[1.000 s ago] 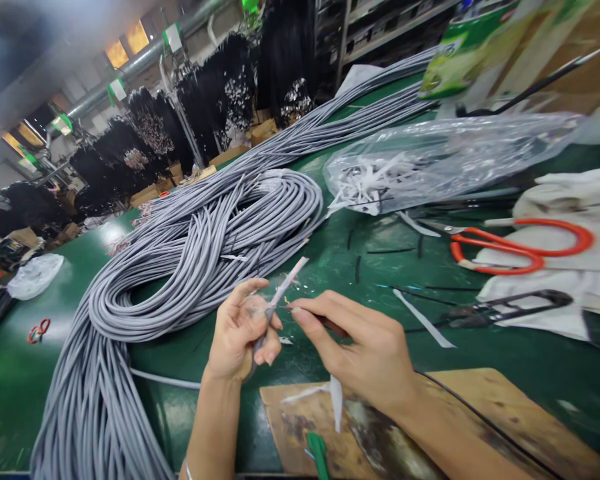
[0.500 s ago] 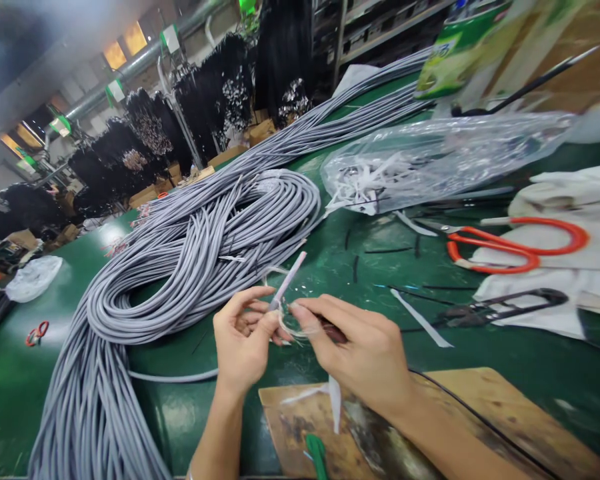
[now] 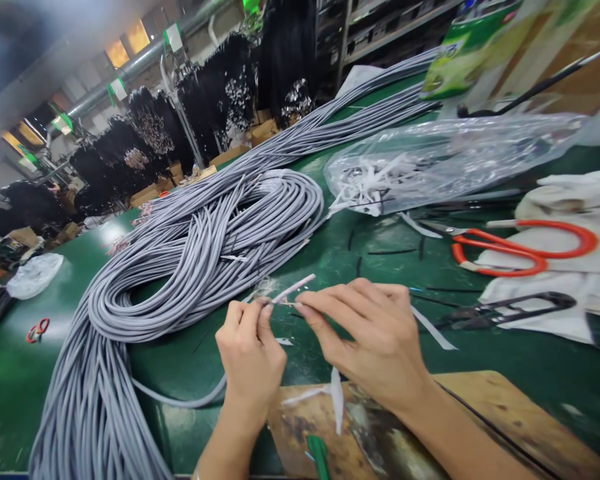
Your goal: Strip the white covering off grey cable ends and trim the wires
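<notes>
A grey cable (image 3: 195, 403) runs from the coil into my left hand (image 3: 250, 350), whose thumb and fingers are pinched together near its end. The cable's pale inner core (image 3: 296, 287) sticks out beyond the fingertips, up and to the right. Thin light strands (image 3: 286, 303) stretch between both sets of fingertips. My right hand (image 3: 367, 337) is closed in a pinch on their right end. What lies inside its palm is hidden.
A large coil of grey cables (image 3: 190, 267) covers the left side of the green table (image 3: 180, 440). Red-handled scissors (image 3: 525, 250), black snips (image 3: 515, 310) and a plastic bag of white strips (image 3: 405, 170) lie right. A stained board (image 3: 310, 420) with a green-handled tool (image 3: 318, 457) is in front.
My left hand has turned over, with its knuckles now upward, and its fingers have closed. The cable end has tipped lower to the right. The looped strands are now drawn straight between the hands.
</notes>
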Action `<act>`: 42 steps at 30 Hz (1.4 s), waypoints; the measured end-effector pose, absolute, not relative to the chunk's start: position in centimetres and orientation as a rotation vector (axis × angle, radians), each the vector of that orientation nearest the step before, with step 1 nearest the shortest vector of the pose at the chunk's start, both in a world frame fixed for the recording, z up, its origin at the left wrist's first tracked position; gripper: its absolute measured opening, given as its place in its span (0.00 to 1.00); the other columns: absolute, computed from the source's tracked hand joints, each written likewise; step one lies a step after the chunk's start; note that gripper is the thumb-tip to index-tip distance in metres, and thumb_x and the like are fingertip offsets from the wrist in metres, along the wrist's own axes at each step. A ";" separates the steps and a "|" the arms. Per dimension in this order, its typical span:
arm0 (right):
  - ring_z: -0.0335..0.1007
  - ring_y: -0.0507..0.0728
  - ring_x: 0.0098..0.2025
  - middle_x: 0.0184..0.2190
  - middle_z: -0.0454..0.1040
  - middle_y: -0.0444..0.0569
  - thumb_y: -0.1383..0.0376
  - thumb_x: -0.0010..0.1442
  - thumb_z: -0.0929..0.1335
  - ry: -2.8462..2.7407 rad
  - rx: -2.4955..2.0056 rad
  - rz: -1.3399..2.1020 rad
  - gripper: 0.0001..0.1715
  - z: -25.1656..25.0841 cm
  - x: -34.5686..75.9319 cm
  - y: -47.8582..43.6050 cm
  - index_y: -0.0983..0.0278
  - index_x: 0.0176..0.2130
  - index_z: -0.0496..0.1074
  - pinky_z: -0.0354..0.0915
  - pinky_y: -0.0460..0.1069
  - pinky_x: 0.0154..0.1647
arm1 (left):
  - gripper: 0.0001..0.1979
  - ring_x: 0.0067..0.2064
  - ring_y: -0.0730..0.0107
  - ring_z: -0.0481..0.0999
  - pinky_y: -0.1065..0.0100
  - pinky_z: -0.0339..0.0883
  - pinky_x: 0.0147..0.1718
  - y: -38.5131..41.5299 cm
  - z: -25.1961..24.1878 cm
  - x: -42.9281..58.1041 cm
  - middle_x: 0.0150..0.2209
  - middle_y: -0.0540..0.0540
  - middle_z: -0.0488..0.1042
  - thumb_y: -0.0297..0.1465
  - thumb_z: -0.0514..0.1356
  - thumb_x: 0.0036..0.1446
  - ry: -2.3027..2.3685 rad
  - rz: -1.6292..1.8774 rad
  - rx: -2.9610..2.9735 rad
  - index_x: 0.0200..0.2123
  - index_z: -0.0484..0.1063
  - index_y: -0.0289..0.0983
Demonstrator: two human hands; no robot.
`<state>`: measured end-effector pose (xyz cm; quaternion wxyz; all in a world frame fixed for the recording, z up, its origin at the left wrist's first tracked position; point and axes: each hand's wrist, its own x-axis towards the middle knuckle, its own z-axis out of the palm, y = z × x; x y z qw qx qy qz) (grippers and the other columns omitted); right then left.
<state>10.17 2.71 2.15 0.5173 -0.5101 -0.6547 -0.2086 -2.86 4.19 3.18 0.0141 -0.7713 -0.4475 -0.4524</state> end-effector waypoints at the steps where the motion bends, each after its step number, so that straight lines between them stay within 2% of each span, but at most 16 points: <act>1: 0.63 0.52 0.24 0.21 0.74 0.43 0.68 0.59 0.65 -1.582 -1.227 -0.512 0.07 2.2 10.2 2.7 0.62 0.29 0.70 0.52 0.50 0.31 | 0.11 0.27 0.72 0.72 0.73 0.65 0.26 4.2 3.2 -2.8 0.26 0.44 0.72 0.22 0.51 0.58 -1.394 -1.399 -2.427 0.32 0.74 0.31; 11: 0.61 0.53 0.25 0.21 0.75 0.43 0.68 0.61 0.63 -1.648 -1.246 -0.521 0.12 2.1 10.1 2.9 0.63 0.28 0.71 0.49 0.52 0.32 | 0.11 0.28 0.72 0.72 0.73 0.65 0.28 4.1 3.5 -3.0 0.26 0.45 0.73 0.23 0.51 0.58 -1.440 -1.429 -2.556 0.30 0.73 0.33; 28: 0.60 0.53 0.25 0.21 0.75 0.43 0.70 0.59 0.64 -1.678 -1.184 -0.494 0.08 1.9 10.3 2.9 0.63 0.29 0.70 0.50 0.51 0.31 | 0.12 0.26 0.73 0.67 0.71 0.58 0.26 4.6 4.0 -3.4 0.22 0.48 0.69 0.26 0.51 0.57 -1.631 -1.484 -2.725 0.25 0.73 0.34; 32: 0.59 0.52 0.24 0.20 0.72 0.44 0.70 0.60 0.63 -1.750 -1.157 -0.444 0.11 1.7 10.7 3.2 0.63 0.26 0.68 0.50 0.50 0.29 | 0.14 0.22 0.76 0.60 0.72 0.52 0.21 5.2 4.0 -3.8 0.18 0.51 0.63 0.30 0.53 0.55 -1.876 -1.545 -2.898 0.20 0.70 0.33; 37: 0.60 0.51 0.22 0.19 0.70 0.44 0.70 0.59 0.62 -1.791 -1.085 -0.255 0.12 1.5 11.2 3.4 0.64 0.24 0.66 0.51 0.48 0.25 | 0.21 0.16 0.82 0.48 0.73 0.42 0.16 6.2 4.2 -4.2 0.13 0.56 0.54 0.44 0.58 0.48 -2.233 -1.676 -3.245 0.16 0.66 0.32; 42: 0.60 0.49 0.19 0.17 0.67 0.42 0.70 0.57 0.63 -1.709 -1.020 0.049 0.13 1.7 11.0 3.3 0.64 0.21 0.65 0.55 0.45 0.21 | 0.26 0.14 0.87 0.47 0.74 0.37 0.14 6.3 4.5 -4.4 0.15 0.54 0.58 0.50 0.62 0.40 -2.331 -1.787 -3.379 0.18 0.70 0.29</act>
